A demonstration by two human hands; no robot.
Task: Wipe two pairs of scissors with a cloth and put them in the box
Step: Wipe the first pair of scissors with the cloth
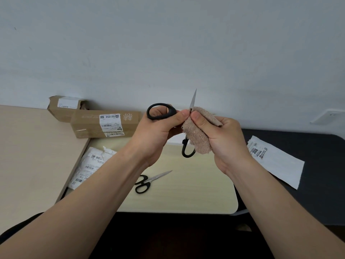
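Left hand (158,128) grips the scissors (193,100) by a black handle loop, raised mid-scene. Right hand (224,139) pinches the soft cloth (197,135) round the blade. It looks stiff and sharp, so the handles seem safest. The second pair (149,181) lies nearer.

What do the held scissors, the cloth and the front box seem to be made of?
The held scissors: shiny grey blade, likely steel; matte black handles, probably plastic. The cloth: beige with a nubby pile, looks like terry towelling. The front box: dull brown cardboard with white paper labels.
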